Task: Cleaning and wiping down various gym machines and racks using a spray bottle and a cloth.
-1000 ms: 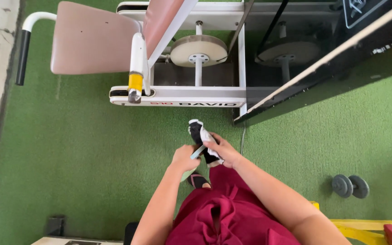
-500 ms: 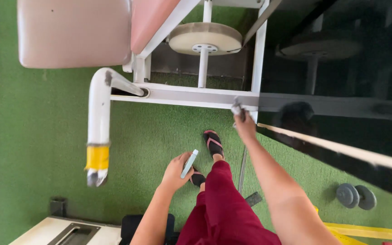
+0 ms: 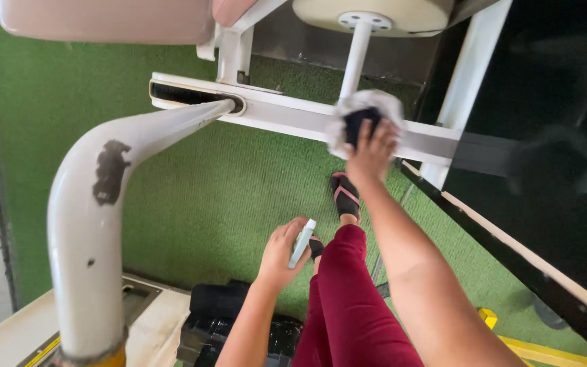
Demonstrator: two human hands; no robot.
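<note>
Right hand now farther forward, cloth against white frame bar.

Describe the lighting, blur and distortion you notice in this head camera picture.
Head view: daylight falls evenly on the green turf; the right side is a dark reflective panel with dim reflections. The cloth under the right hand looks motion-blurred; the left hand holds a fairly sharp small bottle. The white tube looms large, stretched by the wide lens.

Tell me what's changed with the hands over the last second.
The right hand left the left hand, reached forward and now presses the white crumpled cloth on the white metal frame bar. The left hand stayed low, still holding the small pale blue bottle.
</note>
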